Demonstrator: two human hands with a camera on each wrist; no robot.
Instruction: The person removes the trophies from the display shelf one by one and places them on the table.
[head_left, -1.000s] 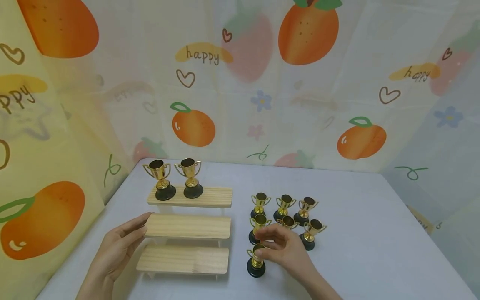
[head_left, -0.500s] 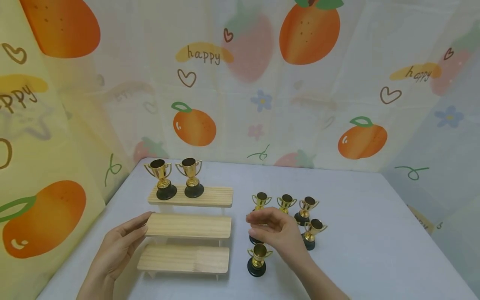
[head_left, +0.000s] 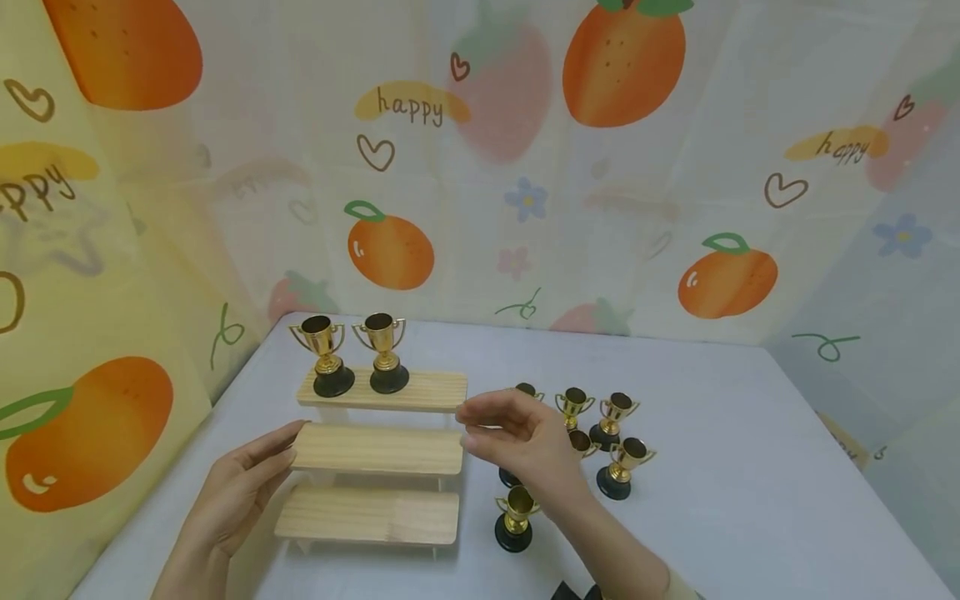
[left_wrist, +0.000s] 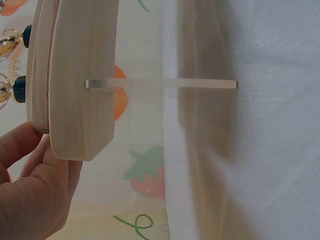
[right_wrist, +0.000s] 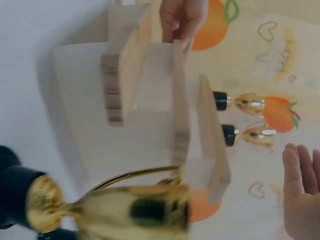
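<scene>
A three-tier wooden display stand stands on the left part of the table. Two gold trophy cups with black bases, a left one and one beside it, are on its top board. My left hand grips the left end of the middle board, with fingertips at its edge in the left wrist view. My right hand hovers by the right ends of the upper boards, fingers loosely bent and nothing between them. Below it on the table stands a trophy cup, large in the right wrist view.
Several more trophy cups stand right of the stand, including one at the back and one in front of it; my right hand partly covers others. A black object shows at the bottom edge. Fruit-printed cloth walls the white table.
My right hand has moved left and slightly up, from over the trophy cups to the stand's right end. The left hand keeps its grip. A black object has come into view at the bottom.
</scene>
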